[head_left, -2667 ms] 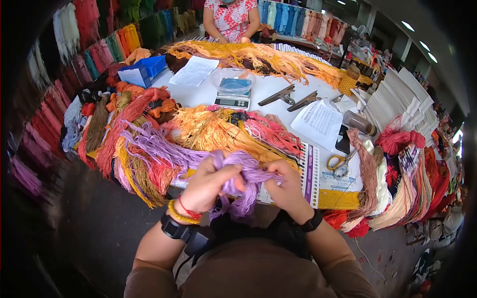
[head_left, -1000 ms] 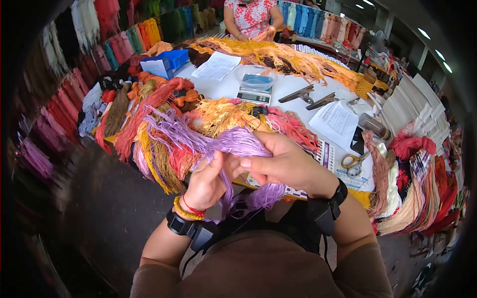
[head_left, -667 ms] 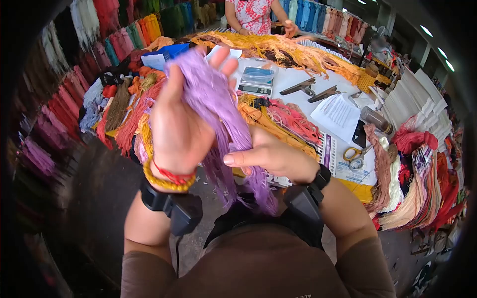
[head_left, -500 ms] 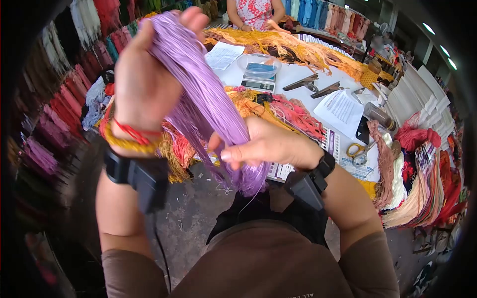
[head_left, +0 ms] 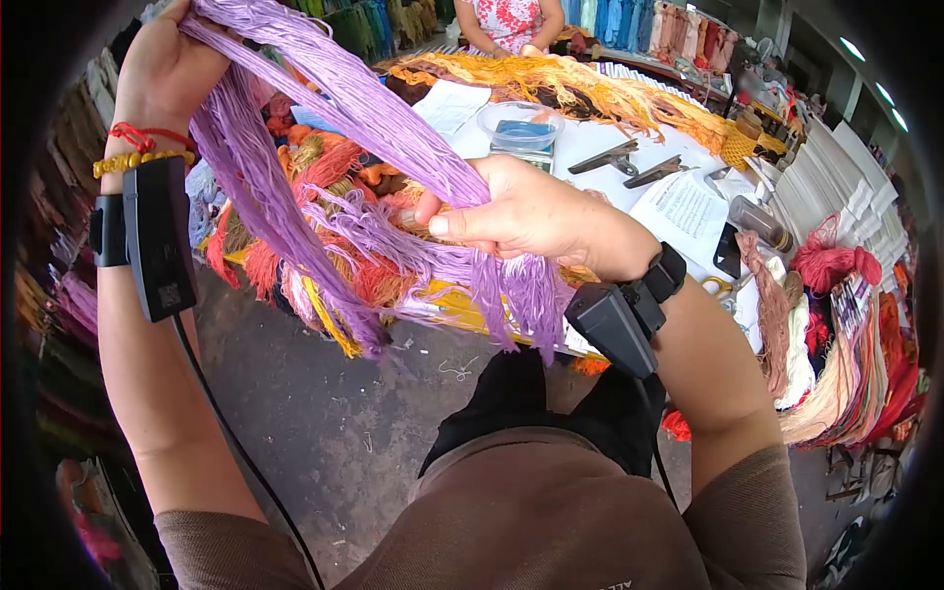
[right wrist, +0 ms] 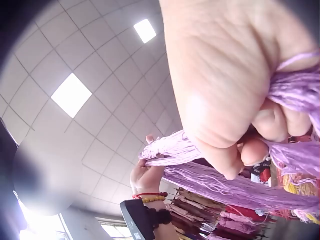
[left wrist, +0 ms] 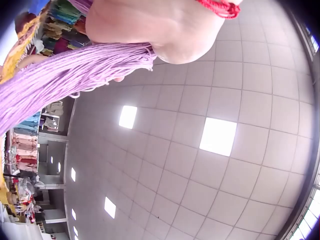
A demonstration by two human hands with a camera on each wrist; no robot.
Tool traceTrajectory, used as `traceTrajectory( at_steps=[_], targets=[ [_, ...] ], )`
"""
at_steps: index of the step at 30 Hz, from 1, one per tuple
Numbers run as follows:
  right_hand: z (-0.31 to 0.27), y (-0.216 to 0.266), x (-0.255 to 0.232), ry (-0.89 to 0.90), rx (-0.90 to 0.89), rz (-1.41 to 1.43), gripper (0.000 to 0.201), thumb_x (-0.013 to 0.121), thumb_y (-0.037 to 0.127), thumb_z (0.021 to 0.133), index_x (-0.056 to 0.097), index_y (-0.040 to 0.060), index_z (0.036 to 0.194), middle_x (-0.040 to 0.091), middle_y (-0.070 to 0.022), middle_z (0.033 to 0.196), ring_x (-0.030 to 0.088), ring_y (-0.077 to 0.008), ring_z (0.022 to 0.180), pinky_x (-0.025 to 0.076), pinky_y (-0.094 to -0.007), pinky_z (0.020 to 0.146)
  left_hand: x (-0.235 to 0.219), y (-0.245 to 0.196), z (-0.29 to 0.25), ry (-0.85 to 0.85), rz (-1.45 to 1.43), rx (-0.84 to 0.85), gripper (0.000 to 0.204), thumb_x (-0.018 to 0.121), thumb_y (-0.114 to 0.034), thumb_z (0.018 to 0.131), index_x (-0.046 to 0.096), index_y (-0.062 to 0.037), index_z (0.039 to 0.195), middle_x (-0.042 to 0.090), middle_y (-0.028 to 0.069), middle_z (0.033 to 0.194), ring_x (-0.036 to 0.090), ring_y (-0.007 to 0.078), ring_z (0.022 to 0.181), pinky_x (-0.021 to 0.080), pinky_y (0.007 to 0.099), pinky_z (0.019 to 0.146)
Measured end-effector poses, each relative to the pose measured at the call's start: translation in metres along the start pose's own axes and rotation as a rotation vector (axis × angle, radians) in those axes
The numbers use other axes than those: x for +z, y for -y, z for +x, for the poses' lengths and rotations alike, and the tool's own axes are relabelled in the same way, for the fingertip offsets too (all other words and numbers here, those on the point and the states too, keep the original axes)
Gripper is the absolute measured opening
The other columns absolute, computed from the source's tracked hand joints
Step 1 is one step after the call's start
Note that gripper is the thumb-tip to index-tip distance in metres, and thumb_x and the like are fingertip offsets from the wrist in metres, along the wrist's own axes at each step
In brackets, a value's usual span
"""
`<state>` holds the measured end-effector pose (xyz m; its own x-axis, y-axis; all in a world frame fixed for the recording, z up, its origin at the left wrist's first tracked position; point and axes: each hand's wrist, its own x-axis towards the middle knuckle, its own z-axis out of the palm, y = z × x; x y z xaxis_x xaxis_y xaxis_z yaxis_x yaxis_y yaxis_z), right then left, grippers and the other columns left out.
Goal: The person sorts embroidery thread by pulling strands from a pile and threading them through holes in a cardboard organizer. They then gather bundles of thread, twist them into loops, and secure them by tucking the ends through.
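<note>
A long lilac skein of yarn (head_left: 364, 113) stretches between my two hands in the head view. My left hand (head_left: 165, 69) is raised at the upper left and holds the skein's far end; its fingertips are cut off there. In the right wrist view the left hand (right wrist: 147, 172) has yarn running between thumb and fingers. My right hand (head_left: 551, 211), lower and over the table's front edge, grips the skein with curled fingers, thumb laid across. Loose lilac ends (head_left: 521, 295) hang below it. A second length of the lilac yarn droops from the left hand toward the floor.
Coloured yarn bundles (head_left: 329, 172) lie along the table's near left side, with more (head_left: 836, 344) at the right. A clear bowl (head_left: 521, 123), two dark clamps (head_left: 605, 157) and papers (head_left: 678, 211) lie farther back. Another person (head_left: 511, 25) stands across the table.
The bunched lilac yarn has been drawn out lengthwise. My left hand has swung up and far left with one end, while the right hand keeps its grip and has risen slightly.
</note>
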<state>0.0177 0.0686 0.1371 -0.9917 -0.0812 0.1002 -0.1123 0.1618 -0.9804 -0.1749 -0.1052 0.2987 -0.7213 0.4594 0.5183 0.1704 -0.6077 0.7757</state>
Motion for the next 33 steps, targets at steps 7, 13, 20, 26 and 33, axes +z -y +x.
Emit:
traceTrajectory(
  at_steps=[7,13,20,26,33],
  targets=[
    [-0.007,-0.013,-0.009,-0.049,0.031,-0.041,0.02,0.063,0.018,0.08,0.058,0.0061,0.096,0.051,0.0024,0.067,0.044,-0.0043,0.055,0.032,-0.0192,0.045,0.038,-0.002,-0.015,-0.163,-0.119,-0.002,0.042,0.04,-0.035,0.092,0.045,0.0043,0.106,0.06,0.0149,0.083,0.058,0.0241,0.076,0.049,0.0354,0.074],
    [-0.017,-0.039,-0.008,-0.06,0.105,-0.092,0.026,0.064,0.027,0.081,0.058,0.0078,0.098,0.049,0.0048,0.07,0.043,-0.0033,0.056,0.033,-0.0181,0.046,-0.017,-0.014,0.032,0.241,-0.122,0.06,0.043,0.031,-0.02,0.096,0.032,0.013,0.124,0.053,0.0206,0.113,0.054,0.0256,0.103,0.043,0.0356,0.091],
    [-0.024,-0.085,0.003,-0.047,0.114,-0.195,0.038,0.067,0.035,0.076,0.06,0.0065,0.1,0.06,-0.0053,0.08,0.054,-0.0126,0.067,0.044,-0.0287,0.062,0.051,0.019,-0.051,0.261,-0.568,-0.126,0.032,0.047,-0.032,0.091,0.05,0.0002,0.091,0.04,-0.0051,0.053,0.038,0.0064,0.046,0.033,0.0204,0.045],
    [-0.04,-0.036,0.022,-0.54,-0.387,-0.379,0.019,0.065,0.019,0.075,0.056,0.0039,0.082,0.058,-0.0075,0.078,0.057,-0.0187,0.063,0.047,-0.0329,0.06,0.05,0.081,-0.06,0.328,-0.664,-0.361,0.03,0.043,-0.019,0.093,0.046,0.0091,0.104,0.026,-0.0069,0.052,0.025,0.0043,0.045,0.024,0.0213,0.047],
    [-0.023,-0.062,0.04,-0.533,-0.156,-0.397,0.016,0.06,0.017,0.075,0.06,0.0022,0.082,0.061,-0.0164,0.07,0.061,-0.0294,0.065,0.047,-0.0387,0.061,0.078,0.141,-0.12,0.181,-0.889,-0.596,0.027,0.04,-0.021,0.093,0.054,0.0014,0.098,0.036,-0.005,0.057,0.037,0.0078,0.052,0.032,0.0232,0.053]
  ],
)
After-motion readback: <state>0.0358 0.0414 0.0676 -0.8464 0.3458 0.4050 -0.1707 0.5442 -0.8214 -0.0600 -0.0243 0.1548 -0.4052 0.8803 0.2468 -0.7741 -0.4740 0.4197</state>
